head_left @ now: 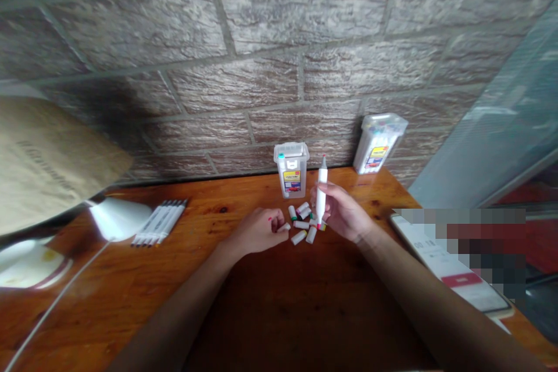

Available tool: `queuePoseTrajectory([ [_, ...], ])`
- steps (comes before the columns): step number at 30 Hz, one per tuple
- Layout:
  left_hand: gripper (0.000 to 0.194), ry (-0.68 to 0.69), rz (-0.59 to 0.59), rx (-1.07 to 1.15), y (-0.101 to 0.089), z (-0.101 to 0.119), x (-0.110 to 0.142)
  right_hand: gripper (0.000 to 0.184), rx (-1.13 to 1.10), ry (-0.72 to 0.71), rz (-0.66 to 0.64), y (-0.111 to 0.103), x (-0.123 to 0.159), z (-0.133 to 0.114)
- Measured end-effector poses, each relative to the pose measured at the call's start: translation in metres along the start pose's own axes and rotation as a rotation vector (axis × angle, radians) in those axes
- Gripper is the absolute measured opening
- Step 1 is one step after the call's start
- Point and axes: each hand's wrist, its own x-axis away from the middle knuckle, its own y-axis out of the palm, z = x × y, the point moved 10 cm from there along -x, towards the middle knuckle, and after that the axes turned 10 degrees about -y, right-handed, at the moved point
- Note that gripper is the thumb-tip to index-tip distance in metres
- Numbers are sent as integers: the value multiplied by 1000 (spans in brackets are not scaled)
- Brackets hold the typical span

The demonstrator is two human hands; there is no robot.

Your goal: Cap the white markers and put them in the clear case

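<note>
Held upright in my right hand point(342, 209) is a white marker point(321, 195), its uncapped tip pointing up and red showing at both ends. My left hand point(257, 231) is closed, with a white marker cap point(283, 227) pinched at its fingertips. Between the hands lies a loose pile of marker caps point(300, 225) with coloured ends. Behind the pile stands a clear plastic marker case point(293, 186) with a yellow and blue label; one teal-ended marker point(281, 157) shows at its top. A small red mark is on my left hand.
Several white markers point(160, 222) lie side by side at left, near a white cone-shaped lamp point(120, 219) with a cord. A bowl point(32, 264) and a brown paper bag point(52, 157) are farther left. A second filled case point(378, 144) stands back right. A phone point(453, 267) lies by my right forearm.
</note>
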Motion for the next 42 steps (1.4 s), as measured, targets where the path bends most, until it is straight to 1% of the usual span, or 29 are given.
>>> queuePoseTrajectory([
  [3,20,73,-24,-21,-2,4,1,32,17,-27,-15,1,0,-2],
  [6,21,165,-11,59,-5,11,0,33,20,-69,2,0,-1,-6],
  [7,19,196,28,102,-9,13,0,33,13,-88,17,-2,-2,-8],
  [8,18,221,97,147,-15,14,-1,33,4,-110,28,-3,-2,-11],
  [11,16,266,375,290,-37,13,4,31,-20,-168,28,-3,-1,-21],
  [12,16,272,439,335,-41,11,6,31,-21,-180,18,-2,-1,-24],
  [13,17,276,471,372,-41,10,8,32,-17,-189,7,-1,0,-27],
  [16,17,283,472,394,-36,9,7,34,-28,-197,-29,4,2,-36],
  [18,17,294,476,379,-34,9,7,34,-53,-193,-80,11,5,-40],
  [21,26,288,484,349,-34,8,6,38,-63,-206,-146,19,7,-43],
  [22,28,282,485,329,-34,8,6,37,-51,-217,-144,19,7,-43],
  [24,24,272,486,293,-34,9,6,35,0,-246,-106,14,6,-42],
  [26,19,258,473,277,-34,10,6,29,107,-293,-73,10,4,-41],
  [28,18,231,443,276,-32,9,4,21,276,-358,-71,9,4,-42],
  [31,18,199,407,287,-28,6,2,22,571,-470,-76,11,9,-43],
  [33,20,189,403,302,-28,5,1,22,702,-537,-63,11,13,-43],
  [38,20,207,409,306,-28,7,2,19,870,-629,-57,13,20,-42],
  [42,18,246,418,277,-30,12,5,20,957,-626,-75,13,19,-40],
])
